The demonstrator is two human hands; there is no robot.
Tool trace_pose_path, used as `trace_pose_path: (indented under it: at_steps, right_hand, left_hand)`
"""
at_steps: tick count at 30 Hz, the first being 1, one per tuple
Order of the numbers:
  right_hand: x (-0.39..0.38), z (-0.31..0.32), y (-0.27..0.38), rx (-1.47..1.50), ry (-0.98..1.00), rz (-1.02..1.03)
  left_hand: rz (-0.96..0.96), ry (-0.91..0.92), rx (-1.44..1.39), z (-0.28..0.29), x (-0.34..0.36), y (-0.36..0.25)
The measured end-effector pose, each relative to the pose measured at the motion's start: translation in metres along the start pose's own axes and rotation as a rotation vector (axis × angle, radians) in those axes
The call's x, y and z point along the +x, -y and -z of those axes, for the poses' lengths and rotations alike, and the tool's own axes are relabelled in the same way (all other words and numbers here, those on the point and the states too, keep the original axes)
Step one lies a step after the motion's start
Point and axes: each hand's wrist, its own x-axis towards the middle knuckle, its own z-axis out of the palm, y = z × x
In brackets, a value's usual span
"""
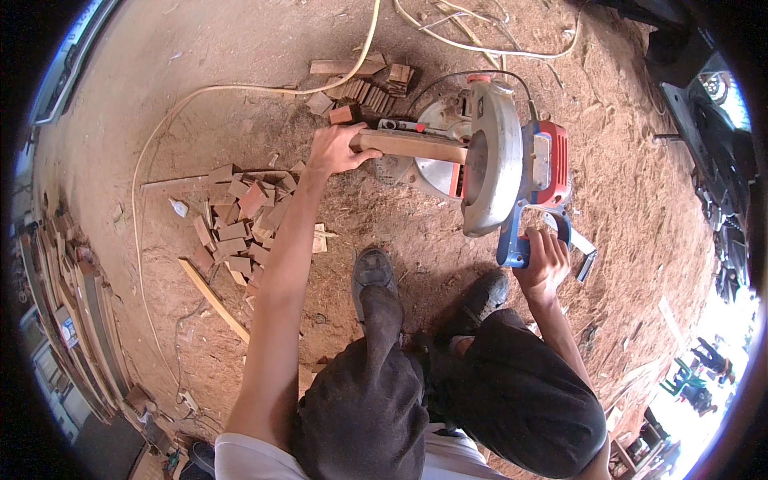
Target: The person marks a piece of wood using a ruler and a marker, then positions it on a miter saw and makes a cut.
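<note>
A miter saw with a grey blade guard, a red and blue motor housing and a blue handle stands on the dirt floor in front of me. My right hand is wrapped round its blue D-shaped handle. My left hand grips the left end of a wooden strip, fingers over the top and thumb along the near side. The strip lies across the saw's base, and its right end passes behind the guard. The guard hides the blade and that end.
Loose cut wood blocks lie heaped to the left. More small pieces sit in rows beyond my left hand. A pale cord loops over the dirt floor. Long boards are stacked at far left. My shoes are close to the saw.
</note>
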Motion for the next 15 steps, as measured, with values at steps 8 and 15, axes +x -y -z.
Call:
trace_pose_path:
  at_steps: [8,15]
  right_hand:
    - [-0.0008,-0.0009,-0.0010,0.000,-0.018,0.001]
    - [-0.0070,0.0004,0.0006,0.039,0.072,-0.057]
  left_hand:
    - [-0.008,-0.020,0.024,0.0015,0.0006,-0.0025]
    - [0.004,-0.023,0.034,0.0010,0.0009,-0.0043]
